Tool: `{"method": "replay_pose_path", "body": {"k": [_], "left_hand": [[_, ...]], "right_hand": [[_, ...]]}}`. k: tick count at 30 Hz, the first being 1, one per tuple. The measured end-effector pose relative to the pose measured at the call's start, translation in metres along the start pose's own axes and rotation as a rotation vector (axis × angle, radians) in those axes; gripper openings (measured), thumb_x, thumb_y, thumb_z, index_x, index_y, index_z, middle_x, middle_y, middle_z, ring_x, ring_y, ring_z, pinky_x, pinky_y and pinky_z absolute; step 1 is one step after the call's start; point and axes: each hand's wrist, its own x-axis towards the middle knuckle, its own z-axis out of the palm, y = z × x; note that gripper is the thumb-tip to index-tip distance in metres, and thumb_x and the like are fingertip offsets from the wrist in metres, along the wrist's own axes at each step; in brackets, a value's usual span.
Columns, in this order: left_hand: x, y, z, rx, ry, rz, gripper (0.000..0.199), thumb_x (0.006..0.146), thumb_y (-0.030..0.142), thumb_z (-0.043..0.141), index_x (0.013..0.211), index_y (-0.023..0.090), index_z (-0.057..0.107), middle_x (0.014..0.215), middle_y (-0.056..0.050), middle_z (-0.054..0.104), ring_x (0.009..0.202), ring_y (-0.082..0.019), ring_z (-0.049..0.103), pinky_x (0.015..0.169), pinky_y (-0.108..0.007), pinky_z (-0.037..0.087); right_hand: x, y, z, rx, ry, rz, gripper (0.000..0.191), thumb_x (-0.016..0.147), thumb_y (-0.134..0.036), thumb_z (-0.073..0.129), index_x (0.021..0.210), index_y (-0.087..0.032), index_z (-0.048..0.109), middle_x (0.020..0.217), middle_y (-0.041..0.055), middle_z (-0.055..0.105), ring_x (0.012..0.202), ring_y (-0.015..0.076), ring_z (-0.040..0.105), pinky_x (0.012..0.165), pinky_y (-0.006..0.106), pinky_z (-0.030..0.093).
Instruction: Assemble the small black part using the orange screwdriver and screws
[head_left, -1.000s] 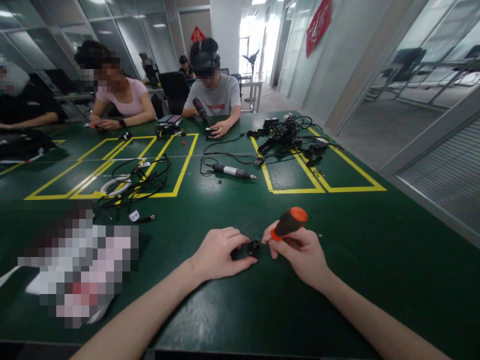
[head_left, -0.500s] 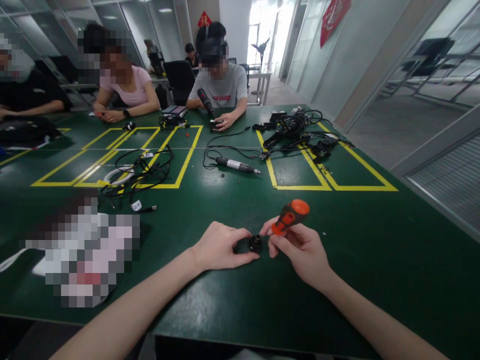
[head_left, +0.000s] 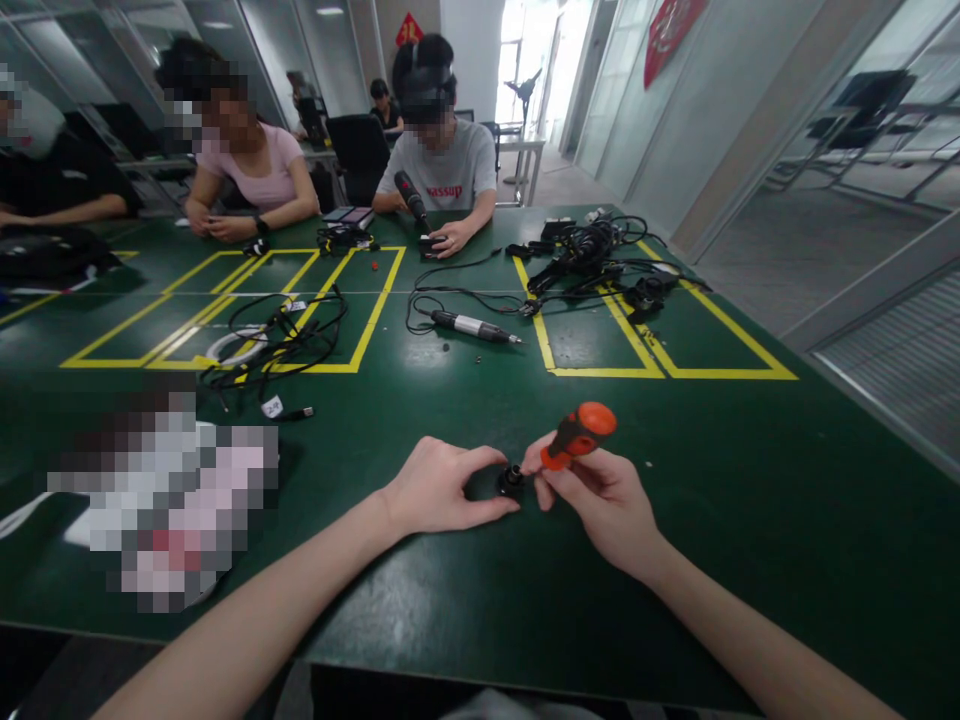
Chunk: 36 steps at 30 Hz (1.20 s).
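My left hand (head_left: 450,487) rests on the table with thumb and forefinger curved round a small black round part (head_left: 511,484). Its tips press at the far and near sides of the part, which has a short metallic stub on top. In my right hand (head_left: 600,500) is a screwdriver (head_left: 580,437) with an orange and dark grey handle. The handle slants up and away to the right, while the shaft end points down-left toward the part. My fingers mostly hide the shaft, and I cannot tell whether its tip touches the part.
A grey and black pen-shaped power tool (head_left: 476,327) lies ahead, its cable running behind. Tangled black cables lie left (head_left: 300,340) and far right (head_left: 592,255). Yellow tape (head_left: 360,350) marks the green table (head_left: 420,620). A blurred-out object (head_left: 187,500) lies left. Co-workers sit opposite.
The screwdriver handle has tipped slightly and turned in my right hand. My left hand stays round the black part, with only a slight shift of the fingers. The view has moved slightly.
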Motion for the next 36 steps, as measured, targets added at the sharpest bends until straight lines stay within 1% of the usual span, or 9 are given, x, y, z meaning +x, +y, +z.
{"method": "replay_pose_path", "body": {"k": [5,10,15,19,21,26,30,33,36], "left_hand": [[-0.0013,-0.0015,-0.0001,0.004,0.039,0.033,0.037,0.088,0.049,0.074,0.113,0.021,0.074,0.054,0.008,0.061,0.046,-0.009,0.057,0.051,-0.021,0.032],[-0.0017,-0.0023,0.0019,0.035,0.082,0.087,0.038,0.089,0.05,0.073,0.113,0.02,0.073,0.055,0.008,0.062,0.045,-0.009,0.057,0.049,-0.021,0.032],[-0.0025,-0.0023,0.002,0.022,0.207,0.177,0.044,0.093,0.047,0.069,0.124,0.016,0.069,0.061,0.006,0.065,0.048,-0.008,0.059,0.05,-0.021,0.037],[-0.0035,-0.0005,0.0028,0.026,0.27,0.227,0.046,0.096,0.048,0.066,0.129,0.016,0.065,0.071,0.003,0.069,0.056,-0.009,0.064,0.055,-0.02,0.044],[-0.0036,0.0005,0.003,0.042,0.262,0.222,0.043,0.097,0.048,0.065,0.126,0.017,0.067,0.074,0.002,0.07,0.057,-0.009,0.063,0.056,-0.02,0.045],[-0.0022,-0.0003,0.0017,0.078,0.142,0.179,0.034,0.096,0.048,0.065,0.108,0.018,0.073,0.071,0.001,0.069,0.057,-0.01,0.062,0.055,-0.022,0.04],[-0.0012,-0.0024,0.0006,-0.007,0.073,0.102,0.034,0.095,0.048,0.065,0.11,0.019,0.074,0.067,0.002,0.066,0.057,-0.01,0.059,0.056,-0.022,0.037],[-0.0005,-0.0037,0.0006,-0.078,0.057,0.072,0.033,0.093,0.046,0.068,0.109,0.018,0.075,0.068,0.003,0.064,0.058,-0.009,0.057,0.057,-0.021,0.037],[0.0009,-0.0057,0.0003,-0.148,0.052,0.055,0.032,0.092,0.044,0.071,0.109,0.018,0.077,0.077,0.001,0.067,0.058,-0.008,0.054,0.057,-0.02,0.039]], "right_hand": [[-0.0007,0.0006,0.002,0.054,0.022,0.008,0.032,0.098,-0.051,0.069,0.098,-0.019,0.068,0.08,0.0046,0.071,0.06,0.0135,0.063,0.059,0.027,0.056],[0.0013,0.0,0.0022,0.032,0.052,0.027,0.032,0.093,-0.049,0.075,0.084,-0.019,0.069,0.076,0.0043,0.07,0.057,0.0128,0.06,0.057,0.028,0.055],[0.0024,-0.0034,-0.0003,-0.054,0.031,-0.034,0.038,0.098,-0.05,0.068,0.077,-0.018,0.07,0.074,0.0043,0.066,0.058,0.0134,0.058,0.057,0.028,0.051],[0.0013,-0.0013,0.0006,0.06,0.01,0.006,0.03,0.098,-0.048,0.068,0.094,-0.019,0.07,0.075,0.0026,0.067,0.057,0.0126,0.059,0.057,0.027,0.053],[0.0012,0.0004,0.0011,0.108,0.025,0.005,0.028,0.094,-0.046,0.075,0.097,-0.02,0.068,0.081,0.0037,0.071,0.059,0.0128,0.061,0.059,0.027,0.055],[0.0035,0.0001,0.0004,0.061,0.016,0.034,0.032,0.095,-0.048,0.073,0.085,-0.018,0.07,0.077,0.0054,0.071,0.057,0.0125,0.06,0.058,0.028,0.054],[0.0038,-0.0015,0.0001,0.076,0.017,0.051,0.035,0.097,-0.053,0.069,0.09,-0.019,0.07,0.077,0.005,0.072,0.057,0.0135,0.062,0.058,0.029,0.055],[0.0025,-0.0012,0.001,0.119,0.049,0.04,0.032,0.091,-0.05,0.077,0.1,-0.02,0.069,0.08,0.0041,0.074,0.058,0.0141,0.064,0.059,0.029,0.058],[0.0019,-0.0003,0.0003,0.093,0.079,0.028,0.027,0.091,-0.045,0.079,0.088,-0.02,0.07,0.075,0.0035,0.073,0.056,0.013,0.063,0.058,0.028,0.057]]}}
